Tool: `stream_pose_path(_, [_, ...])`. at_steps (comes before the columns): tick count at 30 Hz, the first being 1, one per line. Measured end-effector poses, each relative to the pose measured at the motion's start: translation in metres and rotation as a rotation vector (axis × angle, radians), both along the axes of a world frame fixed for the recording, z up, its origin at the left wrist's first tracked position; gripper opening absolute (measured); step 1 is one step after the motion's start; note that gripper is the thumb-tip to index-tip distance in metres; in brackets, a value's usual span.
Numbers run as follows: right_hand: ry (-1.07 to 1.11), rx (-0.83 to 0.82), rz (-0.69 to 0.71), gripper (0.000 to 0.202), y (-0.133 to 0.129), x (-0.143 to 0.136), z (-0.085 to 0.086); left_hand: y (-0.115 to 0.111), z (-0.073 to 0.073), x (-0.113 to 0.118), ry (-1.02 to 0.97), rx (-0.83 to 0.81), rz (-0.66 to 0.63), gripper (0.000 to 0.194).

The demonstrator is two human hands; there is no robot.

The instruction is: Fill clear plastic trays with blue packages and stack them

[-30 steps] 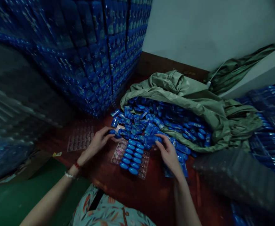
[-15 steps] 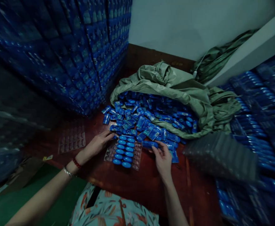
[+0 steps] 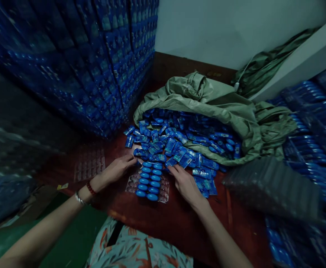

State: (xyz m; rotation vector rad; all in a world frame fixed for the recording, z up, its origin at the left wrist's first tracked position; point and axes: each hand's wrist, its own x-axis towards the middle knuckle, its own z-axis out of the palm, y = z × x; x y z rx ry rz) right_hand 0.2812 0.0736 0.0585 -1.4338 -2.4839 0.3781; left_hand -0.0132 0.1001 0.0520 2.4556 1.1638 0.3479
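A clear moulded plastic tray (image 3: 164, 193) lies before me, with two columns of glossy blue oval-topped packets (image 3: 148, 181) along its middle. My left hand (image 3: 120, 166) is at the tray's far left corner, fingers drawn together; whatever they hold is hidden. At the far right corner my right hand (image 3: 185, 183) has its fingertips closed on a blue packet, mostly covered by the fingers. Just beyond both hands, loose blue packets (image 3: 181, 153) spill from the mouth of a green sack (image 3: 207, 102).
Another clear tray (image 3: 89, 163) lies to the left on the red tabletop (image 3: 179, 219). A stack of nested trays (image 3: 274, 188) stands at right. Tall piles of blue packs rise at left (image 3: 96, 74) and right (image 3: 313, 145). A white wall (image 3: 202, 33) is behind.
My right hand has moved left with the packet, from the tray's right side to its far right corner. The left hand stays near the far left corner. The view has shifted slightly.
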Motion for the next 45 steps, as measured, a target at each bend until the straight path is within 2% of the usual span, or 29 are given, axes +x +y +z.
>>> stream_pose_path(3, [-0.189,0.023,0.084,0.043,0.006,-0.009,0.013,0.001,0.004,0.007,0.079,0.011,-0.078,0.026])
stream_pose_path(6, [-0.316,0.012,0.154,0.035,0.010,-0.021,0.017,0.003,0.004,0.014,0.102,0.020,-0.135,0.030])
stream_pose_path(9, [-0.383,0.007,0.110,0.029,0.008,-0.030,0.014,0.003,0.003,0.015,0.062,-0.026,-0.119,0.033])
stream_pose_path(11, [-0.358,-0.005,0.068,0.028,0.006,-0.029,0.012,0.005,0.006,0.011,-0.003,-0.055,-0.100,0.031])
stream_pose_path(14, [-0.223,-0.082,0.097,0.023,0.011,-0.016,0.016,0.011,0.014,0.001,-0.145,-0.096,-0.068,0.027])
stream_pose_path(16, [-0.116,-0.122,0.084,0.023,0.022,-0.008,0.022,0.018,0.015,-0.003,-0.279,-0.130,0.075,0.029])
stream_pose_path(18, [-0.044,-0.116,0.023,0.024,0.039,-0.008,0.028,0.029,0.010,-0.004,-0.370,-0.157,0.276,0.032])
stream_pose_path(19, [-0.034,-0.112,0.014,0.024,0.048,-0.011,0.029,0.035,0.004,-0.003,-0.378,-0.170,0.326,0.032])
stream_pose_path(20, [-0.050,-0.115,0.035,0.022,0.057,-0.017,0.030,0.042,-0.003,-0.002,-0.358,-0.184,0.323,0.033])
stream_pose_path(24, [-0.275,-0.164,0.236,0.028,0.081,-0.055,0.024,0.065,-0.030,0.009,-0.243,-0.179,0.094,0.034])
stream_pose_path(26, [-0.366,-0.169,0.270,0.034,0.086,-0.070,0.022,0.068,-0.035,0.010,-0.216,-0.139,0.094,0.028])
stream_pose_path(29, [-0.355,-0.158,0.272,0.041,0.088,-0.067,0.025,0.055,-0.029,0.001,-0.215,-0.083,0.203,0.028])
stream_pose_path(31, [-0.203,-0.145,0.219,0.042,0.082,-0.047,0.030,0.034,-0.019,-0.011,-0.278,-0.054,0.308,0.031])
stream_pose_path(34, [0.189,-0.173,-0.028,0.039,0.052,-0.006,0.034,-0.011,-0.005,-0.028,-0.376,-0.050,0.447,0.030])
stream_pose_path(37, [0.506,-0.287,-0.321,0.035,0.002,0.023,0.027,-0.055,-0.001,-0.034,-0.355,-0.060,0.491,0.026])
stream_pose_path(39, [0.641,-0.362,-0.432,0.030,-0.031,0.026,0.015,-0.074,-0.005,-0.029,-0.344,-0.066,0.484,0.025])
stream_pose_path(41, [0.720,-0.361,-0.478,0.027,-0.053,0.016,0.000,-0.082,-0.012,-0.019,-0.350,-0.055,0.477,0.026])
stream_pose_path(43, [0.730,-0.271,-0.493,0.028,-0.061,0.002,-0.015,-0.081,-0.019,-0.009,-0.352,-0.012,0.484,0.025])
stream_pose_path(45, [0.678,-0.148,-0.462,0.025,-0.059,-0.009,-0.028,-0.073,-0.024,0.000,-0.356,0.053,0.474,0.022])
